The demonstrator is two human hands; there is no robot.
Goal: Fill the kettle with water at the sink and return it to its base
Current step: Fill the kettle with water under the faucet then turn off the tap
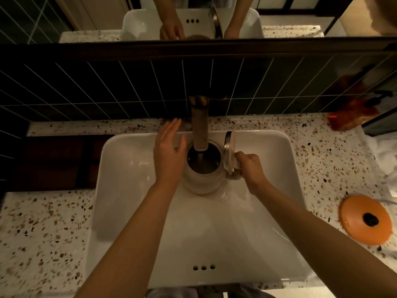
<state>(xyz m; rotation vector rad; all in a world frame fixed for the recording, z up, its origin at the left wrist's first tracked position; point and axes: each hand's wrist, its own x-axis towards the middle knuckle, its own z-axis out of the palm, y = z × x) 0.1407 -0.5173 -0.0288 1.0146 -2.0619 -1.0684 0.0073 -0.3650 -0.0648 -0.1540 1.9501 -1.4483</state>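
A white kettle [199, 181] stands in the white sink [129, 190] right under the brass tap [199, 127], its round lid [228, 153] flipped up on the right side. A thin stream of water falls from the tap into the open kettle mouth. My right hand [250, 168] is closed around the kettle's handle on the right. My left hand [168, 153] is flat with fingers apart, resting against the kettle's left side, holding nothing. The orange kettle base [365, 220] lies on the counter to the right of the sink.
A speckled terrazzo counter [43, 233] surrounds the sink. Dark tiles and a mirror [193, 18] rise behind the tap. A dark wooden board [58, 162] lies left of the sink. An orange packet [352, 117] and white cloth [384, 155] sit at the far right.
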